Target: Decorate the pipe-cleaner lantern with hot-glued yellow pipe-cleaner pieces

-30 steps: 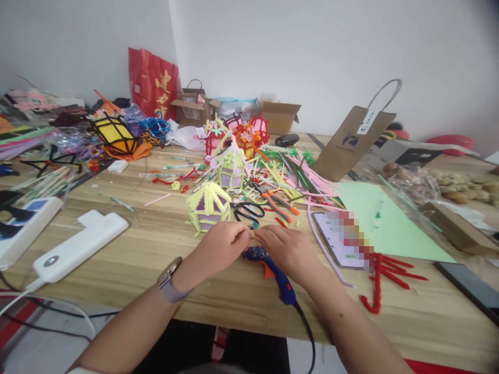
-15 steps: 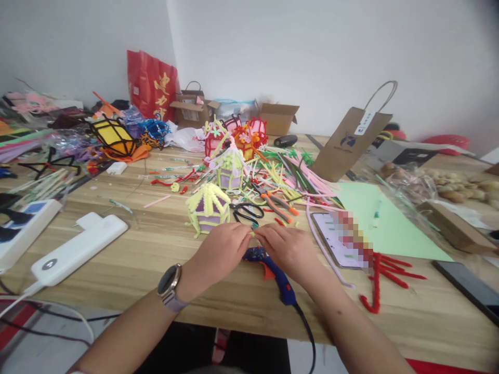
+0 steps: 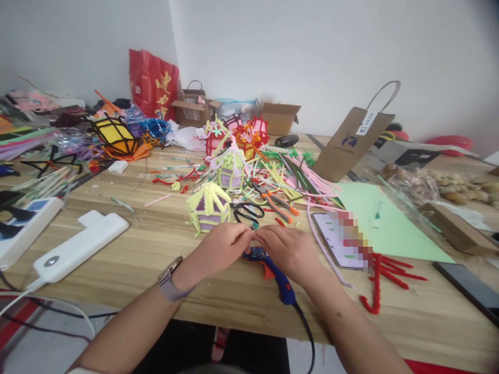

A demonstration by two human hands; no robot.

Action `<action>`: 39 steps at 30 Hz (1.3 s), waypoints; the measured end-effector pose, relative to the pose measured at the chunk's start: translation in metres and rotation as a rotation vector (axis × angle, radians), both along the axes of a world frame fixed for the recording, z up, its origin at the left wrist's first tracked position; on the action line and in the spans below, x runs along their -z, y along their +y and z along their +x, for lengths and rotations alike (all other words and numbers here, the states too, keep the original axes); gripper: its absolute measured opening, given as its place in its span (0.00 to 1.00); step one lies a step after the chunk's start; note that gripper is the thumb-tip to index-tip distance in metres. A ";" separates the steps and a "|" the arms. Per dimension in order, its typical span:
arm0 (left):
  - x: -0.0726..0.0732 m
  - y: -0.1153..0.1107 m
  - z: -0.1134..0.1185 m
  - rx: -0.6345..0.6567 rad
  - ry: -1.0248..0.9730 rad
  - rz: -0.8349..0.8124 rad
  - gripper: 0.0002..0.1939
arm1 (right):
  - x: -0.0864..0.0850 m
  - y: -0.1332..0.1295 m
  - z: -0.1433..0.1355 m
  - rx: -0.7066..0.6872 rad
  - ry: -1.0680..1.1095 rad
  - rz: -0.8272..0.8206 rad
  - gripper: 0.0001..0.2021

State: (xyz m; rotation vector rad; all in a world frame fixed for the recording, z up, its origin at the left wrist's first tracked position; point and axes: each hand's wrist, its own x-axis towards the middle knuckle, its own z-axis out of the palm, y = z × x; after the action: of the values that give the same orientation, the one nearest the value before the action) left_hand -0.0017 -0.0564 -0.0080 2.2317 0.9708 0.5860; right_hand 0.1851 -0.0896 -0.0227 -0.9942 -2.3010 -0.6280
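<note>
My left hand [image 3: 225, 246] and my right hand [image 3: 287, 250] meet fingertip to fingertip above the wooden table [image 3: 156, 275]. The fingers of both are pinched together on something too small to make out. Under my right hand lies a blue glue gun [image 3: 283, 283] with an orange trigger, its cord running off the front edge. Just beyond my left hand stands a small yellow-green and purple lantern [image 3: 209, 206]. Black-handled scissors [image 3: 248, 211] and orange-handled pliers [image 3: 278, 205] rest beyond my fingertips. Another lantern [image 3: 230, 171], pale green and lilac, stands farther back.
A white power adapter [image 3: 83, 246] and power strip [image 3: 31, 228] lie left. Fuzzy stems [image 3: 300, 174] spread across the middle. On the right are a lit phone [image 3: 335, 241], red stems [image 3: 376, 285], a green sheet [image 3: 390, 223], a dark phone [image 3: 468, 288] and a paper bag [image 3: 351, 145].
My left wrist has turned, so the watch face now shows edge-on. The fingers have shifted slightly, and the small yellowish bit earlier visible between them is now hidden.
</note>
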 end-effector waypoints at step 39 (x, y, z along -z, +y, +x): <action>-0.001 -0.001 -0.001 -0.027 -0.046 0.017 0.21 | -0.003 -0.004 0.000 0.014 -0.061 0.050 0.08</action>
State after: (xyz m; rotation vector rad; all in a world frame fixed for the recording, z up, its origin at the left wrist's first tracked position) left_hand -0.0028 -0.0574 -0.0069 2.2137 0.9778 0.6572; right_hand 0.1855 -0.0934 -0.0201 -0.9807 -2.3208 -0.7273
